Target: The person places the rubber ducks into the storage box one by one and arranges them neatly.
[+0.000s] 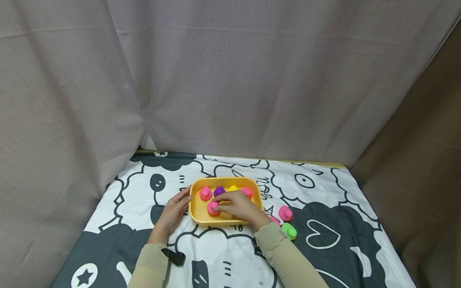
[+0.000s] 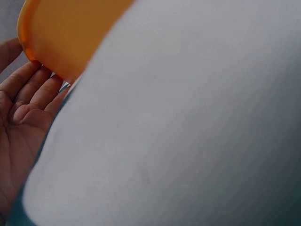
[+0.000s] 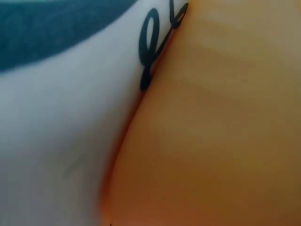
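A yellow tray [image 1: 234,221] lies on the patterned cloth with several rubber ducks in it. My left hand [image 1: 173,214] is at the tray's left end, its fingertips touching the outer wall; in the left wrist view the palm of the left hand [image 2: 23,108] faces the tray corner [image 2: 70,33]. My right hand [image 1: 239,206] reaches over the tray from the right, thumb and fingers pinching a pink rubber duck [image 1: 212,208]. Behind it are another pink duck [image 1: 205,194], a purple duck [image 1: 219,191], a yellow duck [image 1: 233,188] and a pink duck [image 1: 247,192].
Right of the tray, a pink duck [image 1: 285,213] and a green duck [image 1: 289,231] lie on the cloth [image 1: 212,252]. One more pink duck [image 1: 275,220] is partly hidden by my right wrist. Grey curtains [image 1: 252,100] hang behind the table.
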`<state>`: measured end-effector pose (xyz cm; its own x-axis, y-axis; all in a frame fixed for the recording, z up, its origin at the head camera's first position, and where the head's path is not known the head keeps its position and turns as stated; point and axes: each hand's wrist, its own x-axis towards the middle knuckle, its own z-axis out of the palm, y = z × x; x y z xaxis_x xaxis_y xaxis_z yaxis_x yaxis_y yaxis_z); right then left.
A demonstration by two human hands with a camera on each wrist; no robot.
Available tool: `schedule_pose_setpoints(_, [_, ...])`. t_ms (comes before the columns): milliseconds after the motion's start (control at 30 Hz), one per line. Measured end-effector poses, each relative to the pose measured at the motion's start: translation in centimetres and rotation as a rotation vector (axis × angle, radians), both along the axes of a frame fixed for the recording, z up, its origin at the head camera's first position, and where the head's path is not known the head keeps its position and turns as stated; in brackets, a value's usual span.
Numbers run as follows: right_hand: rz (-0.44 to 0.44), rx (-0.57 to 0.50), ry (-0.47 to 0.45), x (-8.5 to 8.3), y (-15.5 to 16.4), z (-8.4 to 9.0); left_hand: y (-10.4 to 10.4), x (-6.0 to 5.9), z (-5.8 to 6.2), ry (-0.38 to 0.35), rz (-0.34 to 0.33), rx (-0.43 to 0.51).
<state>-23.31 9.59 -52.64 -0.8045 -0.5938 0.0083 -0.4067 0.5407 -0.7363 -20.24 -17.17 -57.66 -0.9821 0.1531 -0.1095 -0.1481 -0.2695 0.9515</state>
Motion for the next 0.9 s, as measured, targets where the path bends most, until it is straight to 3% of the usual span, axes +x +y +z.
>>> schedule_pose_setpoints(133, [0.015,0.000,0.007,-0.07,-0.48,0.02,-0.05,-0.01,0.00,0.005,-0.005,0.006])
schedule_pose_setpoints(733, [-0.002,0.034,-0.120,0.03,-0.95,-0.66,-0.08,0.03,0.06,0.014,-0.011,0.007])
schedule_pose_setpoints(900, [0.017,0.020,-0.093,0.01,-0.97,-0.76,-0.03,-0.01,-0.08,0.020,-0.008,0.011])
